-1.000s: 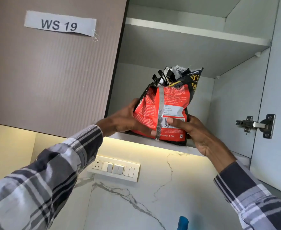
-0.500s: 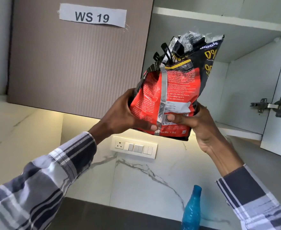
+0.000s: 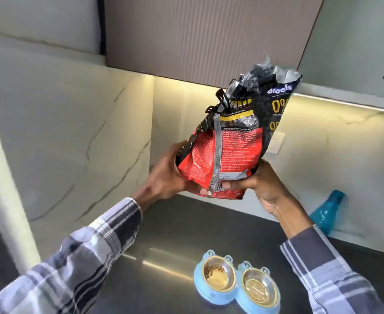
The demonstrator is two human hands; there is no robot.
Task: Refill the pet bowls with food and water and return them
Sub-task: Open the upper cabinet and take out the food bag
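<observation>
A red and black pet food bag with a crumpled open top is held upright in the air above the counter. My left hand grips its lower left side and my right hand grips its lower right corner. Below, on the dark counter, stands a light blue double pet bowl stand with two steel bowls. The left bowl holds a few brown kibbles. The right bowl looks shiny; I cannot tell whether it holds water.
A blue plastic bottle stands at the right against the marble backsplash. A ribbed upper cabinet hangs overhead, with a lit strip beneath it. A marble side wall closes the left.
Both hands have lifted the bag off the open cabinet shelf and brought it down over the counter. My view has tilted down, so the bowls now show.
</observation>
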